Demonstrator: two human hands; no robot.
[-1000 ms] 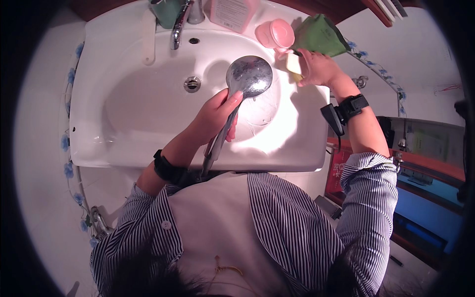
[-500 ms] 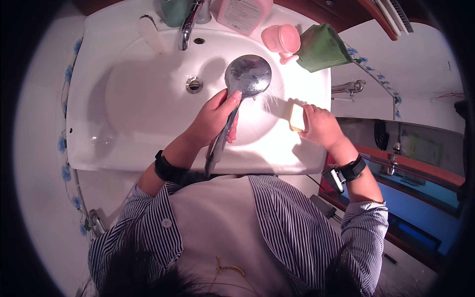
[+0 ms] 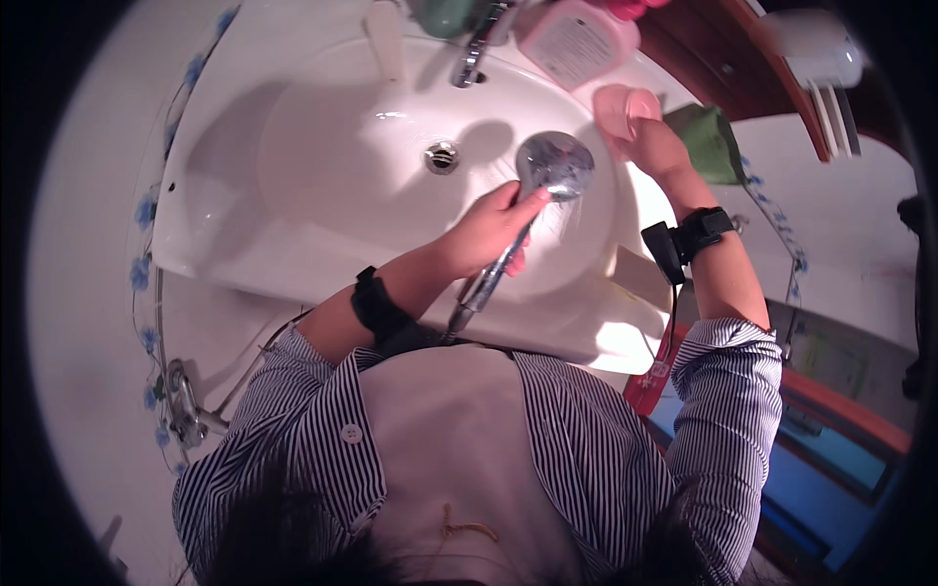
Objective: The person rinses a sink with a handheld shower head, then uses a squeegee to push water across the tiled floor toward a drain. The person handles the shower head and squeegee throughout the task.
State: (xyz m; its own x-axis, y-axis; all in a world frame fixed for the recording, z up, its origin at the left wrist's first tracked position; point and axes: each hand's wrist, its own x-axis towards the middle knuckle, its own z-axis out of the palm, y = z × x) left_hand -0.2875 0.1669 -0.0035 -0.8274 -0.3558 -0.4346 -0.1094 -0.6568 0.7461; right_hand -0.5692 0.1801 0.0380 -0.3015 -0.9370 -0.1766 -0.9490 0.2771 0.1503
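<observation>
Grips the slim handle point(image 3: 489, 276) of a chrome shower head point(image 3: 555, 161) with the left hand point(image 3: 493, 230), stretching the thumb along the neck and wrapping the other fingers beneath, pressed together around it. Holds the round end just past the left thumb, over the bowl of a white sink point(image 3: 230, 242). Touches a pink cup point(image 3: 618, 103) with the right hand point(image 3: 657, 151), bending the fingers against its near side; cannot tell of any pinch, given the blurred, partly hidden fingertips.

Shows a green pouch point(image 3: 715, 146) just right of the right fingers, partly behind the hand. Shows a pale block point(image 3: 640, 275) nearer the body than the right fingers, lying on the sink's edge, apart from both hands. Wears a black band point(image 3: 379, 303) behind the left fingers, at the wrist, and a black strapped device point(image 3: 684, 237) behind the right ones.

Has a metal drain point(image 3: 442, 158) ahead and left of the left fingers. Shows, farther ahead of them, a chrome faucet point(image 3: 479, 44), a white flat stick point(image 3: 384, 41) left of it, and a pink bottle point(image 3: 576, 44) beyond the right fingers, to their left.
</observation>
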